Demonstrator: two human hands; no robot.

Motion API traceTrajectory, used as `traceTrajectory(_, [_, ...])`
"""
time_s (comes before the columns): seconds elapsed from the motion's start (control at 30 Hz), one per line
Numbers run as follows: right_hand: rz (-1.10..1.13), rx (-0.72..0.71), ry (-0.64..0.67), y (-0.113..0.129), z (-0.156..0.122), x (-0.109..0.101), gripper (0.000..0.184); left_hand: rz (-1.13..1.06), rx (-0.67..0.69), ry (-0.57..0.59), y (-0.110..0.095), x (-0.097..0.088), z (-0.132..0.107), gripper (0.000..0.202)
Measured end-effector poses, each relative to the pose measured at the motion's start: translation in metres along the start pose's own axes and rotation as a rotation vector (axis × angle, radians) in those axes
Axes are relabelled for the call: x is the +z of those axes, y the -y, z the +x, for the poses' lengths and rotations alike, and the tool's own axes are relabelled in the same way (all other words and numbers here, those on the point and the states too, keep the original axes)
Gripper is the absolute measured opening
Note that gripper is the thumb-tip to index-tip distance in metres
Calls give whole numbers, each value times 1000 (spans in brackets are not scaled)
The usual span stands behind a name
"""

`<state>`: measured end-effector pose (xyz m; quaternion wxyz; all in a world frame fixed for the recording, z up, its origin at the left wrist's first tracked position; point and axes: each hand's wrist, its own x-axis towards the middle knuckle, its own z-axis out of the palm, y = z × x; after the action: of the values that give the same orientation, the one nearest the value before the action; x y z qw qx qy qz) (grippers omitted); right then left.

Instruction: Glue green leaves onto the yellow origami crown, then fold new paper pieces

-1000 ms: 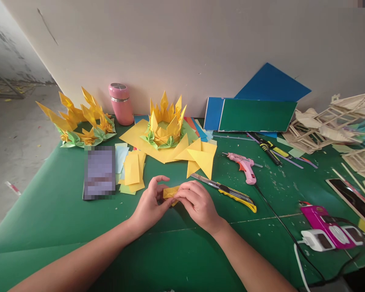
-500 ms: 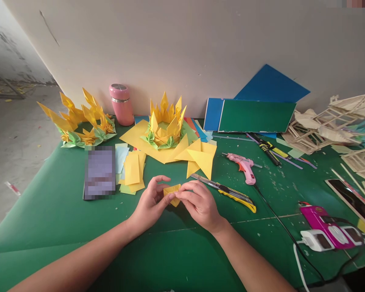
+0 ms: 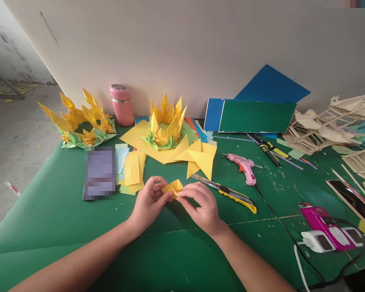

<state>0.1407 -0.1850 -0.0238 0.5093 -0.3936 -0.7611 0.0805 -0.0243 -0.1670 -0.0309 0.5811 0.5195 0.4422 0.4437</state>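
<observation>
A small piece of folded yellow paper (image 3: 173, 187) is held between both hands above the green tabletop. My left hand (image 3: 150, 202) pinches its left side with thumb and fingers. My right hand (image 3: 199, 205) grips its right corner with thumb and fingertips. Beyond the hands stands a paper crown (image 3: 165, 129) of yellow points with green folded leaves at its base. Loose yellow sheets (image 3: 202, 158) lie in front of it. Close to my right hand rests a yellow-and-black utility knife (image 3: 231, 194). Left of the hands is a stack of small yellow slips (image 3: 132, 169).
At back left are a second paper crown (image 3: 81, 125) and a pink flask (image 3: 122, 106). A tablet-like panel (image 3: 99, 172) lies left. To the right sit a pink glue gun (image 3: 244, 166) with its cord, a magenta power strip (image 3: 325, 223), a phone (image 3: 353, 202) and wooden stick models (image 3: 319, 125).
The folded paper has tilted and spread wider at the top, showing more of its inner folds. My fingers shifted slightly around it; everything else stays put.
</observation>
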Motion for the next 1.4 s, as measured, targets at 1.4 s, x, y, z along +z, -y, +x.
traceTrajectory(1.4, [74, 107, 42, -3, -1, -2, 12, 268, 269, 24, 0, -3, -1, 12])
